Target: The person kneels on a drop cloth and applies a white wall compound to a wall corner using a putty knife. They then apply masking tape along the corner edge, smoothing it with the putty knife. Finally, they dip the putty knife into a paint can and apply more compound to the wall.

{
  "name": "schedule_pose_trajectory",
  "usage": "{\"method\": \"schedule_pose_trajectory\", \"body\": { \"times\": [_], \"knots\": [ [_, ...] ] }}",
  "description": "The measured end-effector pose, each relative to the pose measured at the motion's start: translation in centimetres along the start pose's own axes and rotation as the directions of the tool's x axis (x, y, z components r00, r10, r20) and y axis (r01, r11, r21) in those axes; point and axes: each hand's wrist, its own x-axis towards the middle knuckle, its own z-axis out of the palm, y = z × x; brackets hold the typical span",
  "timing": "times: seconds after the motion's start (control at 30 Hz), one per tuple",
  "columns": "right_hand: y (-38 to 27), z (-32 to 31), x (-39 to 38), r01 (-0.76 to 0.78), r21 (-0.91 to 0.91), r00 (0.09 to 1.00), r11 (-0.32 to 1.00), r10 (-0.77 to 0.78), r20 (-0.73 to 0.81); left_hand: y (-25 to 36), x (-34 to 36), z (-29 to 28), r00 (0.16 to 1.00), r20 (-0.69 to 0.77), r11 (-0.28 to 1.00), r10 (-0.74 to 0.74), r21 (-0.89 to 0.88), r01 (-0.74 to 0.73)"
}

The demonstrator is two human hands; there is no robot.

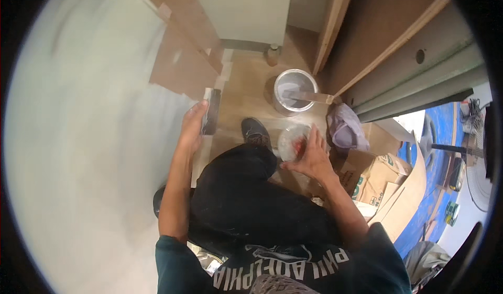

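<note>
My left hand [194, 122] is closed on a wide, flat-bladed putty knife [211, 113], held upright beside a broad whitish panel surface [115, 137]. My right hand [313, 157] has its thumb and fingers spread at a round, translucent tub-like thing [289, 141] with a red patch showing in it. Whether the fingers touch its rim I cannot tell. Beyond that hand stands a metal can [276, 96] holding pale grey-white material. A flat stick [309, 96] lies across the can's mouth, one end down in the material.
A small jar [273, 54] stands on the wooden floor [238, 74] near the far panel. To the right are a pale purple plastic bag [347, 128], a brown paper bag [381, 174] and bent cardboard [406, 202]. Wooden-edged panels [390, 48] rise at the right; blue sheeting [445, 131] lies beyond.
</note>
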Motion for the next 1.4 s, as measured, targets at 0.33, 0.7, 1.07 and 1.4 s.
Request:
{"method": "schedule_pose_trajectory", "body": {
  "times": [0.33,0.7,1.07,1.4],
  "knots": [
    [10.6,13.0,10.6,-0.339,-0.26,0.931,0.904,0.362,0.046,-0.7,0.4,1.1,0.97,0.048,0.948,0.237,-0.229,-0.22],
    [1.2,-4.4,11.1,0.505,0.308,0.863,0.806,-0.465,-0.196,3.2,-14.7,3.0,0.52,-0.737,0.754,0.432,-0.021,-0.656],
    [-22.3,-12.4,1.8,0.679,0.571,0.693,0.461,-0.658,-0.293,2.3,-26.1,3.6,0.305,-0.752,0.493,0.585,0.03,-0.87],
    [-15.6,-13.6,7.8,-0.085,0.989,0.506,0.118,-0.85,0.145,-41.7,-48.2,-0.8,-0.071,-0.542,0.507,-0.837,-0.72,-0.474]
  ]
}}
